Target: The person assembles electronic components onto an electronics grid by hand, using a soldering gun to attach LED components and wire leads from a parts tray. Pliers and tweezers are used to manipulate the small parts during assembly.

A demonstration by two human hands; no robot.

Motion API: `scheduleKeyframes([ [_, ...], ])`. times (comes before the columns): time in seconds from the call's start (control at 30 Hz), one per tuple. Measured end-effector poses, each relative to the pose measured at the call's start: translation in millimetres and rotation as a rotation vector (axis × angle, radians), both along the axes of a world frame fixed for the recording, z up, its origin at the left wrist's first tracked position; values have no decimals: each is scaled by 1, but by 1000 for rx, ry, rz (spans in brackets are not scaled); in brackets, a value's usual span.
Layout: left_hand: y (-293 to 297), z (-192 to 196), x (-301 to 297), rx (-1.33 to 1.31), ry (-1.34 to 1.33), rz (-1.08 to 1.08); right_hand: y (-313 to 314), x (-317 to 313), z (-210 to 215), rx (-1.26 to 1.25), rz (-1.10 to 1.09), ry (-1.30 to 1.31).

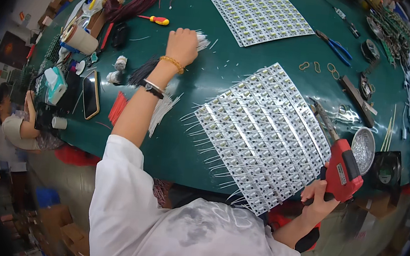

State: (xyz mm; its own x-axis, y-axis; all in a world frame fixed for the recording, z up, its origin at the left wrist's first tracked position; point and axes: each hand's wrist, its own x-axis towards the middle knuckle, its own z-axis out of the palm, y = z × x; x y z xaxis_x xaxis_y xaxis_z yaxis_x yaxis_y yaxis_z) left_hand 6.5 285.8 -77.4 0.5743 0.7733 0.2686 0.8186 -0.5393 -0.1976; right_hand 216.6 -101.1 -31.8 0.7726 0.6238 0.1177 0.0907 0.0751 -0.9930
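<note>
My left hand (pixel 182 45) reaches across to the far middle of the table, fingers curled down at a bundle of short white wires (pixel 203 40); the fingertips are partly hidden. In my right hand (pixel 317 192) is a red and black soldering gun (pixel 344 170), held by its handle. Its long metal tip points away, over the right edge of a panel of small circuit boards (pixel 264 139). White wires stick out in rows from this panel, mostly along its left side. Under and beside my left forearm lie black wires (pixel 144 71), red wires (pixel 117 107) and more white wires (pixel 163 113).
A second board panel (pixel 259 14) lies at the back. Blue-handled pliers (pixel 337 48), a dark metal bar (pixel 357 100) and a round bowl (pixel 363 150) sit on the right. On the left are a phone (pixel 90 95), a screwdriver (pixel 155 20) and a tissue pack (pixel 55 85). Another person (pixel 20 123) sits far left.
</note>
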Motion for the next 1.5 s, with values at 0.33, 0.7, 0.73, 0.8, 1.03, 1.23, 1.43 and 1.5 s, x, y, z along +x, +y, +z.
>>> scheduleKeyframes([
  [0.33, -47, 24, 22, -407, -660, -25, 0, 0, -7, -2, -23, -1],
  [0.7, -135, 18, 116, -637, -811, -363, 25, 0, 1, 30, -78, 174],
  [0.73, -136, 14, 121, -650, -812, -362, 25, 2, 0, -4, -61, 163],
  [0.8, -136, 5, 130, -634, -756, -333, 26, 5, -2, -48, -45, 153],
  [1.03, -135, -2, 136, -695, -660, -241, 34, 7, -7, -111, -65, 232],
  [1.23, -122, -5, 131, -806, -679, -217, 32, 11, -18, -178, -15, 202],
  [1.43, -121, -2, 133, -862, -671, -200, 32, 10, -25, -188, -62, 140],
  [1.5, -122, -3, 133, -863, -673, -201, 32, 10, -25, -182, -62, 132],
])
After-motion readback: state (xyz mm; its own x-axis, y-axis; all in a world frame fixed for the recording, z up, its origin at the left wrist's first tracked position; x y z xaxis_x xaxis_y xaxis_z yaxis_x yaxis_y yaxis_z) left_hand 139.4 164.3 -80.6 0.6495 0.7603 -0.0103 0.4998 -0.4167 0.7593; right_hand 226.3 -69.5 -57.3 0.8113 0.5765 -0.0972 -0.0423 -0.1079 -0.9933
